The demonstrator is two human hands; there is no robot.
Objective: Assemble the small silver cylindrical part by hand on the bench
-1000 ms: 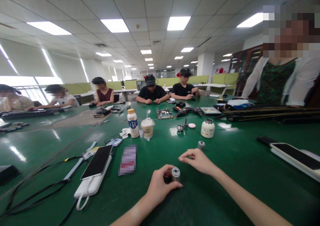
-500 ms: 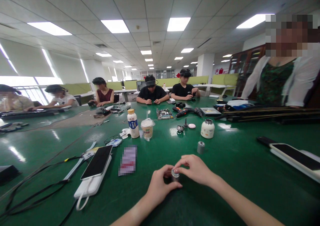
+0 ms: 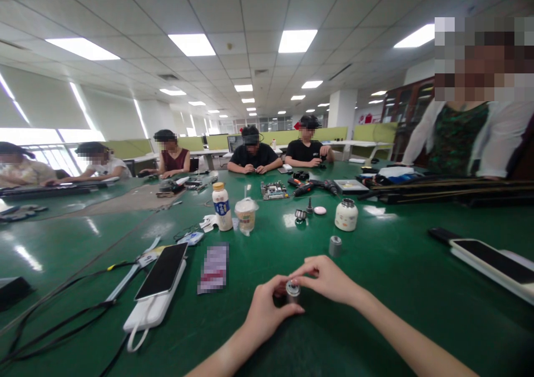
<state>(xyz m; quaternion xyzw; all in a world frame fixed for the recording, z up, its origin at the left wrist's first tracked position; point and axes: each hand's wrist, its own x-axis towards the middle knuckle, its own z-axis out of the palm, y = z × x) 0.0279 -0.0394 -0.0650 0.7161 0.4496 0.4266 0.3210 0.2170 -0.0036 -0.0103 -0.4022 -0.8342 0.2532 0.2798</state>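
My left hand (image 3: pixel 267 309) is wrapped round a small metal cylinder (image 3: pixel 292 292) that stands upright on the green table (image 3: pixel 375 288). My right hand (image 3: pixel 327 279) pinches something small at the cylinder's top rim; what sits between the fingertips is too small to make out. A second grey cylinder (image 3: pixel 335 246) stands alone just beyond my right hand.
A phone on a white power bank (image 3: pixel 156 288) lies to the left with black cables. Farther off stand a milk bottle (image 3: pixel 222 206), a cup (image 3: pixel 246 214) and a white jar (image 3: pixel 346 214). Another phone (image 3: pixel 492 261) lies at right. Several people sit round the table; one stands at right.
My right hand came back from beside the grey cylinder to the top of the cylinder held by my left hand. The left hand has stayed put.
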